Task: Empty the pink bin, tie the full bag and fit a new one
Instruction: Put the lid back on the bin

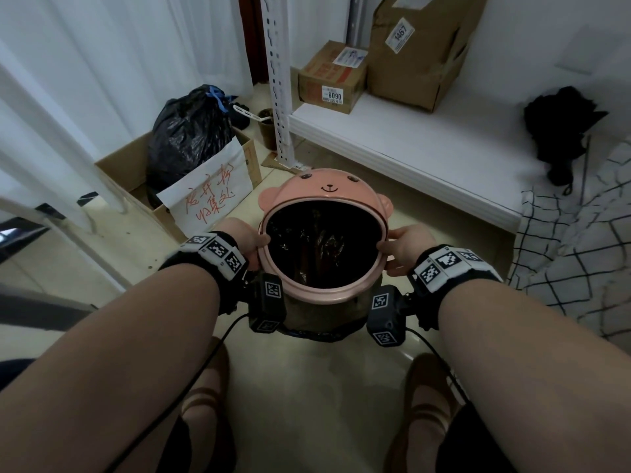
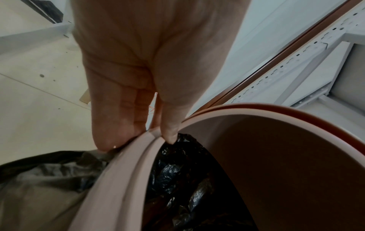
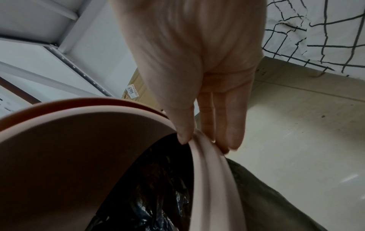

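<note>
Pink bin point(image 1: 336, 294) rim — both hands point(image 1: 404, 249) pinch opposite edges.

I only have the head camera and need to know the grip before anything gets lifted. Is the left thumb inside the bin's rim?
Observer: Yes. In the left wrist view the left hand pinches the pink rim, with the thumb tip inside against the black bag and the fingers outside.
Operator: And the right side?
Observer: The right hand pinches the rim the same way, thumb inside and fingers outside.
Operator: Anything else I can't see?
Observer: The raised lid has a plain, bare underside.
</note>
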### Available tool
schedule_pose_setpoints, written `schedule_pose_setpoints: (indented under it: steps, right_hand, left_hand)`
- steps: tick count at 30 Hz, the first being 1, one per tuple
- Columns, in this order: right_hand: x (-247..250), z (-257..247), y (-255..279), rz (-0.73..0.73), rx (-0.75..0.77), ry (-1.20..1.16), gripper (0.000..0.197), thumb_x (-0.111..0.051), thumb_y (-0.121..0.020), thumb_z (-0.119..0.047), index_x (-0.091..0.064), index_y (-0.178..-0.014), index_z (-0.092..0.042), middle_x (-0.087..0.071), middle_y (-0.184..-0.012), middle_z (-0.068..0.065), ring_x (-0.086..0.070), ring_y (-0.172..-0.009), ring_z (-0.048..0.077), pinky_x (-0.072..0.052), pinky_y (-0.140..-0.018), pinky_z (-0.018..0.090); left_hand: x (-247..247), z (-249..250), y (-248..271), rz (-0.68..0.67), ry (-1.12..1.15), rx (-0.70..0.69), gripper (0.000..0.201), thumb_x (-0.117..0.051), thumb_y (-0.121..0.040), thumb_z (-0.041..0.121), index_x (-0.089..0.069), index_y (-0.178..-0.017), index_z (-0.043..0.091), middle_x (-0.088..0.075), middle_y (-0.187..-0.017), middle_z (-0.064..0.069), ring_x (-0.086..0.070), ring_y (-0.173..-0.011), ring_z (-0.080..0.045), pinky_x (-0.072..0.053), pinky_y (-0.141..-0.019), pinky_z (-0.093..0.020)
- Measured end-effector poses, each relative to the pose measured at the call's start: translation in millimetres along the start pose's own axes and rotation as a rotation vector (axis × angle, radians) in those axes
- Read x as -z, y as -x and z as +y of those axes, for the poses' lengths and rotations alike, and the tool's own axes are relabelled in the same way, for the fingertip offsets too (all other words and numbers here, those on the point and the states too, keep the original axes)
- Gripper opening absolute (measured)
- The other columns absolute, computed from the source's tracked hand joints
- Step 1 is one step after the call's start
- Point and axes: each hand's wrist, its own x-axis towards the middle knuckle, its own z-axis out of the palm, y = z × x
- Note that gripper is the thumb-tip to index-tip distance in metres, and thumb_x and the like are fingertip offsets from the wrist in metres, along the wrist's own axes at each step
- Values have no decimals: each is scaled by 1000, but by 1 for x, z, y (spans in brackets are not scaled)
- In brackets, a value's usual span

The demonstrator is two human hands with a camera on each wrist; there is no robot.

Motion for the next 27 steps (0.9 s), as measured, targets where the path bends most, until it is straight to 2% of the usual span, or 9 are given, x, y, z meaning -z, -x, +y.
schedule_pose_setpoints:
  steps: [3,6,8,10,14,18,22,25,27]
  right_hand:
    - [0,-2,2,23,23,21,22,-61,-87,-15,-69,-105,-4,-70,-85,17,-71,-86,39,-58,-81,50]
    - [-3,-1,4,53,67,-1,32,-60,-86,-11,-65,-117,-14,-70,-94,12,-71,-88,36,-59,-78,48]
    - [-2,0,3,49,96,-39,42,-59,-85,-6,-61,-124,-21,-67,-95,8,-69,-92,35,-59,-79,48]
    - [-1,-1,2,49,125,-34,40,-59,-84,-3,-64,-118,-23,-68,-96,10,-69,-94,35,-58,-80,48]
    - [1,-7,-2,85,186,-2,34,-59,-77,-3,-65,-83,-37,-72,-98,16,-69,-91,38,-56,-82,52]
    - [3,-9,-4,76,182,-3,29,-55,-82,1,-69,-92,-22,-71,-99,22,-69,-89,41,-57,-79,53]
    - [1,-9,-4,81,146,-39,25,-52,-85,2,-66,-89,-17,-69,-100,27,-68,-88,43,-58,-74,55]
    - [2,-10,-5,61,112,-87,25,-52,-85,3,-66,-94,-16,-68,-96,23,-68,-86,40,-58,-75,55]
    - [1,-8,-6,35,93,-154,31,-52,-86,2,-66,-108,-15,-66,-94,17,-67,-87,37,-58,-77,53]
  left_hand:
    - [2,6,8,-26,-90,-54,37,-59,-88,10,-54,-121,-6,-62,-120,-27,-66,-99,-35,-55,-88,-50]
    - [4,12,6,-33,-193,-157,49,-60,-82,5,-53,-130,10,-64,-120,-19,-65,-102,-36,-55,-87,-49]
    - [7,14,5,-23,-252,-202,50,-62,-78,4,-57,-127,14,-64,-119,-14,-63,-104,-34,-55,-88,-47]
    - [8,16,7,-54,-160,-206,47,-60,-81,-4,-58,-126,12,-62,-117,-10,-61,-102,-32,-55,-88,-45]
    - [8,17,2,-84,-4,-188,42,-58,-82,-13,-62,-119,6,-63,-112,-8,-59,-96,-27,-53,-85,-42]
    - [8,18,-3,-90,-4,-176,34,-60,-82,-11,-65,-113,2,-64,-107,-12,-60,-94,-28,-54,-83,-41]
    - [7,21,-2,-78,-32,-168,27,-60,-83,-10,-67,-106,2,-65,-97,-13,-61,-89,-30,-53,-76,-38]
    - [6,25,3,-65,-50,-169,20,-60,-84,-8,-67,-98,5,-64,-81,-9,-61,-83,-28,-54,-61,-35]
    - [6,24,7,-71,-43,-159,19,-58,-86,-5,-65,-99,6,-64,-80,-8,-61,-80,-27,-55,-62,-35]
